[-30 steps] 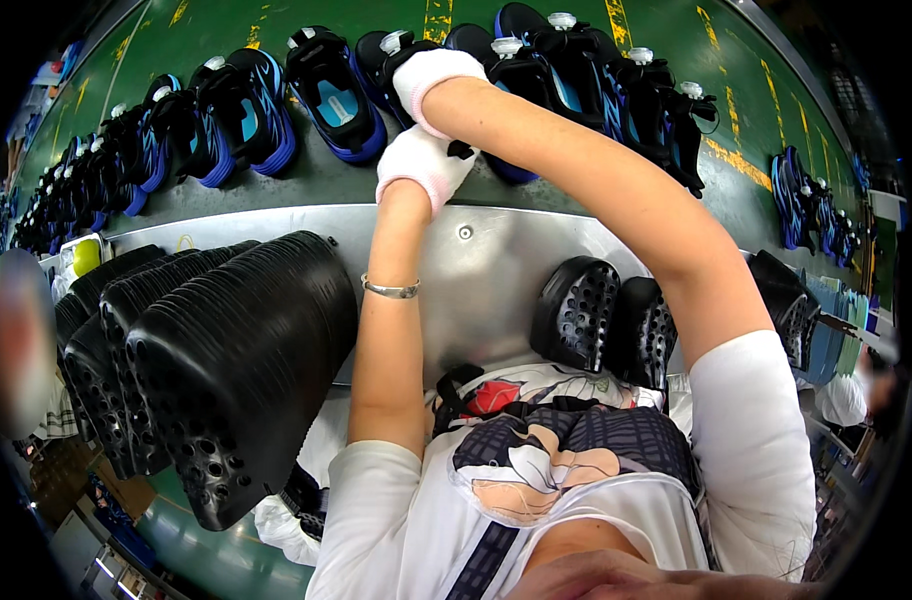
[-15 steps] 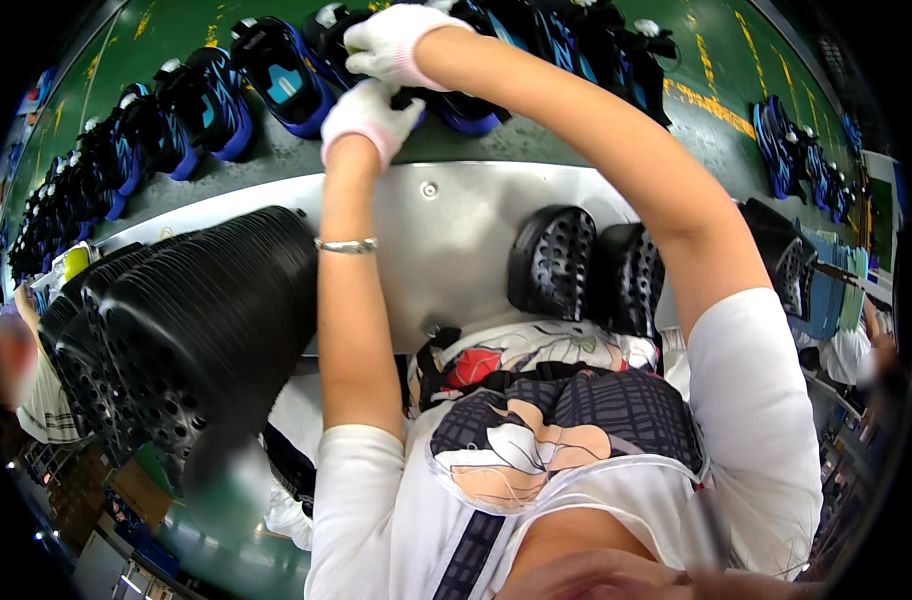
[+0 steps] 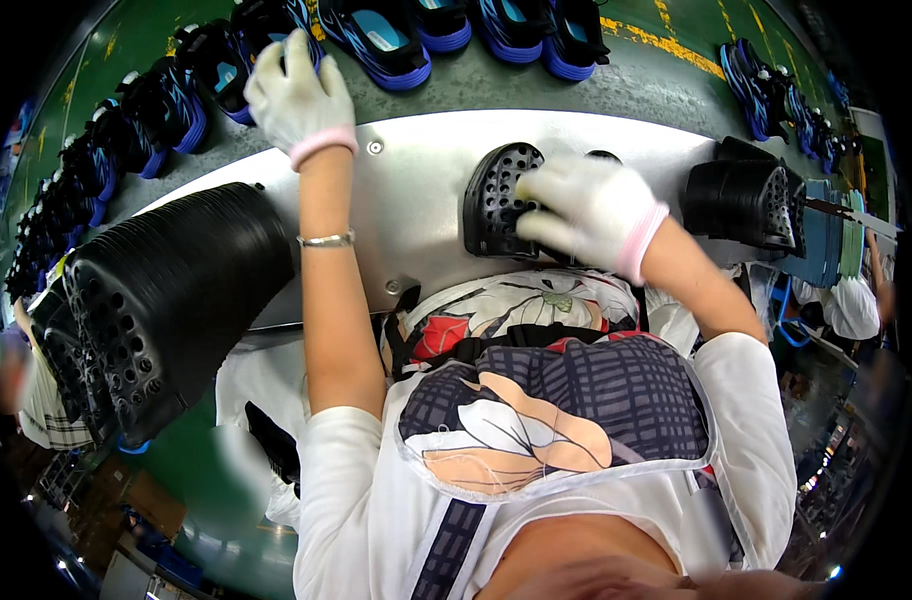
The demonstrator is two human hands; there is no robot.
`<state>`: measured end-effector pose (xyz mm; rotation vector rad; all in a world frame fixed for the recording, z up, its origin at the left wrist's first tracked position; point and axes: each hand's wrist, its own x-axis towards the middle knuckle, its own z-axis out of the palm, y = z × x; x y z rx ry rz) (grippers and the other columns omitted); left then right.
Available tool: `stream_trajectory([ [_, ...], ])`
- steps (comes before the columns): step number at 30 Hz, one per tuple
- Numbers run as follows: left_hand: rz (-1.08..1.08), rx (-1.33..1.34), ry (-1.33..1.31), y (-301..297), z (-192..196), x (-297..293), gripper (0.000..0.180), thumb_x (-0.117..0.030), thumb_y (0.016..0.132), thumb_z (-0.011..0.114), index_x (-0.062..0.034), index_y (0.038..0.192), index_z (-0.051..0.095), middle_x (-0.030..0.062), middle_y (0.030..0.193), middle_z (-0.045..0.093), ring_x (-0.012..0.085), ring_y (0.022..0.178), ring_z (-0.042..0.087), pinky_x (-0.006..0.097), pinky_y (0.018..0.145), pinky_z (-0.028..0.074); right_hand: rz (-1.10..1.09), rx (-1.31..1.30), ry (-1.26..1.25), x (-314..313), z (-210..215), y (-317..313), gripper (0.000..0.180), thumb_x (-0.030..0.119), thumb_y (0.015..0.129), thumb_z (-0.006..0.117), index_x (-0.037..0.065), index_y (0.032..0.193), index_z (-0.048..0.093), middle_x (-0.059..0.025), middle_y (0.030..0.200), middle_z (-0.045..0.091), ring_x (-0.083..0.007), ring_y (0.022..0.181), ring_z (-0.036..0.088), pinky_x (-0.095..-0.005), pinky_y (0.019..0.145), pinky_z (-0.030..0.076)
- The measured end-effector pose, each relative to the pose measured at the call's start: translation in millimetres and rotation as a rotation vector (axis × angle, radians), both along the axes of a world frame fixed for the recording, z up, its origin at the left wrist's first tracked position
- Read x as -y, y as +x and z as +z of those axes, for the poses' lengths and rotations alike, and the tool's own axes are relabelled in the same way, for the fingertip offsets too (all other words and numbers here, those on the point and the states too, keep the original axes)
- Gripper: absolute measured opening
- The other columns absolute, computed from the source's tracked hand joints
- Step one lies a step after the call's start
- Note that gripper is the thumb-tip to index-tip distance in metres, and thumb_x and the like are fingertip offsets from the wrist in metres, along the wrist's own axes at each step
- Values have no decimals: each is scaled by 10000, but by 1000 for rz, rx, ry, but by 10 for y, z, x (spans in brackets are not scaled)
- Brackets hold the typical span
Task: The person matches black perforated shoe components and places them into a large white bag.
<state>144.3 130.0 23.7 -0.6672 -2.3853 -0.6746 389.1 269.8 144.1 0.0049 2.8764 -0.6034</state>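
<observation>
My left hand [image 3: 301,95], in a white glove with a pink cuff, is at the row of black and blue sports shoes. Its fingers are spread beside a shoe [image 3: 216,75], and I see nothing held in them. My right hand [image 3: 596,205], gloved the same way and slightly blurred, lies over the metal table. Its fingertips reach the right edge of a black perforated plastic shoe-shaped insert [image 3: 498,205]. A second black insert [image 3: 604,156] shows only its top edge behind that hand. Whether the right fingers grip either piece is hidden.
A long nested stack of black perforated inserts [image 3: 191,280] lies at the table's left. Another stack [image 3: 741,200] is at the right end. The silvery metal table [image 3: 416,180] curves before me. Beyond it, shoes [image 3: 381,40] line the green floor. Other people are at both sides.
My right hand has left the shoes and come back to the inserts on the table. The left hand has shifted left along the shoe row, and its fingers have spread. The view has shifted.
</observation>
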Motion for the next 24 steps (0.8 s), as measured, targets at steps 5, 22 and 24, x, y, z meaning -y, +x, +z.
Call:
stream_trajectory([
  [5, -192, 128, 6, 114, 65, -147, 410, -322, 815, 690, -158, 1189, 652, 139, 1276, 549, 348, 1132, 533, 418, 946, 467, 67, 35, 251, 332, -133, 182, 418, 367, 687, 777, 90, 948, 603, -71, 911, 595, -240, 847, 614, -360, 741, 500],
  [22, -493, 791, 185, -25, -16, -193, 431, -431, 889, 567, -123, 1173, 670, 255, 1246, 540, 331, 1111, 562, 372, 989, 421, 6, -116, -56, 165, 268, 250, 392, 317, 696, 737, 47, 923, 566, -118, 861, 566, -295, 796, 607, -401, 675, 499],
  [24, -457, 840, 339, 135, 130, -89, 503, -432, 929, 539, -46, 1244, 609, 196, 1204, 575, 237, 937, 645, 344, 901, 486, -1, -211, -87, 132, 383, 223, 390, 294, 681, 744, 54, 930, 563, -112, 853, 559, -293, 791, 604, -401, 675, 496],
])
